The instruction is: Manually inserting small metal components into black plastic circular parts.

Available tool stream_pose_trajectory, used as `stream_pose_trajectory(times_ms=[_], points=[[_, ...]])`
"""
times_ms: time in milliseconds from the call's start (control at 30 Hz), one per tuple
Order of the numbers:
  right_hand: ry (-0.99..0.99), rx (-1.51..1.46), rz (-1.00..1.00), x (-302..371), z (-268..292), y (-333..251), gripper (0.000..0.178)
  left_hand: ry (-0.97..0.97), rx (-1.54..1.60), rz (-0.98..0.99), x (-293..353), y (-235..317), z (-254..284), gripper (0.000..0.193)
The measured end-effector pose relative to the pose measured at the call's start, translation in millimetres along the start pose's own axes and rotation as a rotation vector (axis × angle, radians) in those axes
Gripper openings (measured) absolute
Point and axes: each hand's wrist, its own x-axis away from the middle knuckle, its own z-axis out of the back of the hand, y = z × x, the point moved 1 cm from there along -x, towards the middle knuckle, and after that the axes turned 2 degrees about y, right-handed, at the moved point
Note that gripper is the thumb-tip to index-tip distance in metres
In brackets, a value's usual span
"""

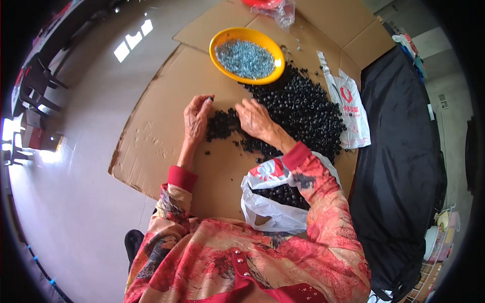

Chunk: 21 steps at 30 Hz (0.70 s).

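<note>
My left hand (196,119) is closed, pinching one small round black piece (210,99) between thumb and fingertips at the left edge of a small cluster (221,126) of such pieces. To its right, my right hand (257,121) reaches over the pieces with its fingers bent together; anything in its fingertips is too small to make out. A large heap of black pieces (313,111), some with a hole through them, spreads behind and right of this hand. Beyond both hands, a yellow oval bowl (214,54) holds many tiny clear, bluish bits (246,59).
Brown cardboard (151,121) lies under everything. A white plastic bag (252,204) with more black pieces stands open near my body. Another white bag (357,132) lies flat right of the heap. Black fabric (394,166) covers something at right; chairs (43,83) stand far left.
</note>
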Motion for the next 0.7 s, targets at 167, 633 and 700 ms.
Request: stream_pose_trajectory(times_ms=[167,633,700], points=[[0.083,-0.179,0.008,0.6,28.3,-5.9,0.009,-0.015,-0.047,0.003,4.0,4.8,0.2,0.021],[0.147,0.123,0.127,10.0,0.1,45.3,0.004,-0.038,-0.123,-0.052,7.8,8.1,-8.1,0.019],[0.231,0.156,0.101,13.4,3.5,52.6,0.005,-0.043,-0.060,0.054,6.5,13.3,-6.3,0.019]])
